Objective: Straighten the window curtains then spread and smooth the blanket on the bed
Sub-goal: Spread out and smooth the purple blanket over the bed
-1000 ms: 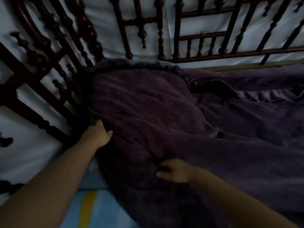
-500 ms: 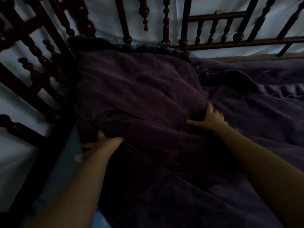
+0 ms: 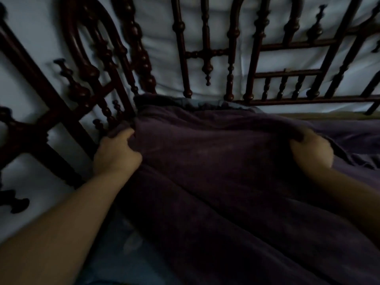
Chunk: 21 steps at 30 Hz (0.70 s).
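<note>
- The purple blanket (image 3: 216, 171) lies bunched across the bed, its far edge close against the dark wooden rails (image 3: 185, 58).
- The left hand (image 3: 116, 154) is closed on a fold at the blanket's far left corner, beside the rails.
- The right hand (image 3: 312, 152) is curled around a bunch further right, its fingertips buried in the cloth.
- The blanket looks thick, soft and limp, probably fairly heavy; it should drape and crease rather than slide.
- The edge and corners seem the best places to hold it.
</note>
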{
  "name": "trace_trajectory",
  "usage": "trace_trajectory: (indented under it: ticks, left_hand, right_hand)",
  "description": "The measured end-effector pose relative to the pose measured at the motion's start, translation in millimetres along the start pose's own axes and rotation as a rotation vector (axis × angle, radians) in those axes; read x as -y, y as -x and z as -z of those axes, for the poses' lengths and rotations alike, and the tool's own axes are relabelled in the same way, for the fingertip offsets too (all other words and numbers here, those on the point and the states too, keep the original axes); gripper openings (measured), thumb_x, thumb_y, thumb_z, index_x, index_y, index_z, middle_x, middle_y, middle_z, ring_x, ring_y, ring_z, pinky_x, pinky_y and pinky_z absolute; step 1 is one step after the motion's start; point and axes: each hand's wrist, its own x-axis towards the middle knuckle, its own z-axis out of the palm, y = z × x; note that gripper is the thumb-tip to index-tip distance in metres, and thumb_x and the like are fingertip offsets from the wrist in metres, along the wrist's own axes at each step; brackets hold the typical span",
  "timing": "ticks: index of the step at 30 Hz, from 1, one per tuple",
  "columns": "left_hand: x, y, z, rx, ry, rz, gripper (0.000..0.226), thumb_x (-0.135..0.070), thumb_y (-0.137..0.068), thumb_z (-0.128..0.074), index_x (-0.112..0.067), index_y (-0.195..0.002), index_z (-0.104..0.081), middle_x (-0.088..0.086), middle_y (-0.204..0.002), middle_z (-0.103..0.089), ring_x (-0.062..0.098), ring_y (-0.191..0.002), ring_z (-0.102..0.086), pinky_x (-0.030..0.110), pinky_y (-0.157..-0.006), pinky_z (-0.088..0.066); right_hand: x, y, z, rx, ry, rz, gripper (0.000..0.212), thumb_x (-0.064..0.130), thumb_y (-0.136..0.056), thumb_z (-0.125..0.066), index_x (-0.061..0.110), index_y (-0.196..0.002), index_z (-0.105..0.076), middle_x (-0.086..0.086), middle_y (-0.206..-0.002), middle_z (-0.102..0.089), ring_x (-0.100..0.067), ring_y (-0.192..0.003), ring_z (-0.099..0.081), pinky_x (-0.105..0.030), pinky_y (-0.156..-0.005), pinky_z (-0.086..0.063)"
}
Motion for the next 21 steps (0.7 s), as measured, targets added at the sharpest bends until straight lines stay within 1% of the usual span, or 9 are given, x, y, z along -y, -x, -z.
trace_trajectory:
  ticks: [3, 5, 8, 10, 13, 15, 17, 19, 21]
  left_hand:
    - [-4.6, -18.0, 27.5, -0.121, -0.111, -0.002, 0.054, -0.026, -0.08, -0.058, -0.034, -0.131, -0.044, 0.023, -0.129, -0.041, 0.046, -0.106, -0.049, 0.046, -0.09, -0.045]
    - [2.4, -6.0, 13.5, -0.08, -0.212, 0.053, 0.053, -0.028, -0.082, -0.058, -0.031, -0.133, -0.042, 0.024, -0.131, -0.035, 0.047, -0.11, -0.045, 0.049, -0.091, -0.043]
    - [16.0, 42.0, -38.5, 0.305, -0.405, 0.257, 0.052, -0.034, -0.09, -0.045, -0.027, -0.139, -0.029, 0.02, -0.146, -0.02, 0.042, -0.129, -0.031, 0.051, -0.104, -0.035]
    - [18.7, 68.5, -71.4, 0.47, -0.461, 0.349, 0.053, -0.028, -0.095, -0.035, -0.017, -0.145, -0.02, 0.018, -0.153, -0.011, 0.04, -0.136, -0.024, 0.049, -0.11, -0.031]
    - [16.2, 75.9, -101.7, 0.29, -0.417, 0.185, 0.045, -0.015, -0.095, -0.035, -0.004, -0.139, -0.033, 0.018, -0.152, -0.018, 0.038, -0.135, -0.026, 0.049, -0.11, -0.029]
    - [12.1, 68.9, -115.4, 0.095, -0.149, -0.061, 0.042, -0.002, -0.088, -0.045, 0.001, -0.131, -0.045, 0.02, -0.146, -0.034, 0.038, -0.131, -0.036, 0.05, -0.108, -0.032]
    - [-1.4, 60.4, -124.5, 0.072, 0.212, -0.162, 0.045, 0.002, -0.087, -0.046, -0.002, -0.132, -0.047, 0.017, -0.145, -0.04, 0.033, -0.132, -0.038, 0.043, -0.111, -0.029]
    - [-8.0, 51.2, -144.2, 0.159, 0.276, -0.154, 0.045, -0.015, -0.094, -0.043, -0.008, -0.138, -0.04, 0.011, -0.151, -0.031, 0.026, -0.14, -0.026, 0.041, -0.116, -0.016]
    - [-1.2, 48.5, -176.6, 0.201, 0.105, -0.194, 0.051, -0.032, -0.097, -0.035, -0.011, -0.143, -0.03, 0.008, -0.155, -0.022, 0.021, -0.144, -0.015, 0.042, -0.118, -0.005]
  right_hand:
    - [15.5, -4.4, 1.5, -0.031, -0.015, 0.087, 0.036, 0.032, -0.092, -0.042, 0.012, -0.122, -0.049, -0.023, -0.111, -0.063, -0.041, -0.097, -0.061, -0.041, -0.076, -0.046]
    - [3.8, 14.9, -20.4, 0.281, 0.221, 0.161, 0.048, 0.031, -0.094, -0.041, 0.01, -0.136, -0.033, -0.026, -0.126, -0.052, -0.041, -0.111, -0.053, -0.046, -0.089, -0.045]
    - [-38.3, 71.3, -61.0, 0.907, 0.536, 0.12, 0.063, 0.039, -0.097, -0.028, 0.014, -0.147, 0.0, -0.021, -0.153, -0.014, -0.037, -0.14, -0.019, -0.049, -0.114, -0.022]
    - [-62.0, 93.9, -79.7, 1.057, 0.566, 0.063, 0.063, 0.046, -0.097, -0.023, 0.019, -0.147, 0.005, -0.012, -0.157, 0.0, -0.032, -0.144, -0.005, -0.05, -0.117, -0.014]
    - [-81.5, 92.6, -94.7, 1.102, 0.52, 0.054, 0.064, 0.044, -0.097, -0.024, 0.016, -0.147, 0.004, -0.015, -0.157, -0.002, -0.036, -0.143, -0.011, -0.046, -0.118, -0.017]
    - [-81.1, 79.7, -95.0, 1.14, 0.493, 0.129, 0.059, 0.038, -0.098, -0.027, 0.014, -0.147, -0.006, -0.016, -0.156, -0.008, -0.034, -0.14, -0.022, -0.038, -0.117, -0.022]
    - [-75.9, 60.8, -94.0, 1.152, 0.504, 0.198, 0.049, 0.031, -0.098, -0.032, 0.01, -0.142, -0.027, -0.016, -0.153, -0.025, -0.031, -0.135, -0.035, -0.033, -0.111, -0.029]
    - [-67.2, 35.6, -94.0, 0.986, 0.511, 0.18, 0.039, 0.026, -0.094, -0.042, 0.004, -0.125, -0.051, -0.021, -0.134, -0.052, -0.032, -0.12, -0.051, -0.034, -0.097, -0.041]
    - [-56.6, 7.6, -98.1, 0.686, 0.457, 0.182, 0.037, 0.029, -0.093, -0.045, 0.001, -0.112, -0.059, -0.024, -0.12, -0.061, -0.035, -0.11, -0.057, -0.034, -0.088, -0.046]
